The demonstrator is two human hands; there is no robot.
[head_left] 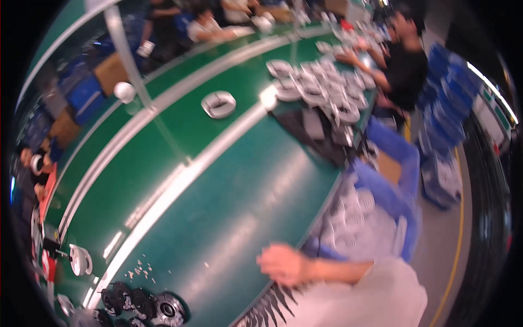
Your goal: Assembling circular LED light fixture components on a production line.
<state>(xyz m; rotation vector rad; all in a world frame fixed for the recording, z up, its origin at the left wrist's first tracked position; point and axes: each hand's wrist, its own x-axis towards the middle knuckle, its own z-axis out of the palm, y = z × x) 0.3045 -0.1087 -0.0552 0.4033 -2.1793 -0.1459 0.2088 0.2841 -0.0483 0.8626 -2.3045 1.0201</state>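
Observation:
My right hand (284, 265) is over the near edge of the green table (234, 207), its arm coming in from the right in a white sleeve. The hand is smeared by motion; its fingers look bent, and I see nothing held in them. Just below it, a row of black pointed strips (272, 305) lies along the table edge. To its right stands a blue bin (412, 229) with pale ring-shaped parts (354, 215) in it. My left hand is not in view.
Black round parts (131, 300) sit at the lower left beside small scattered bits (141, 268). One white oval housing (219, 104) lies on the conveyor; many more (316, 87) are heaped at the far right, near a person in black (406, 71). Blue crates (447, 103) are stacked behind.

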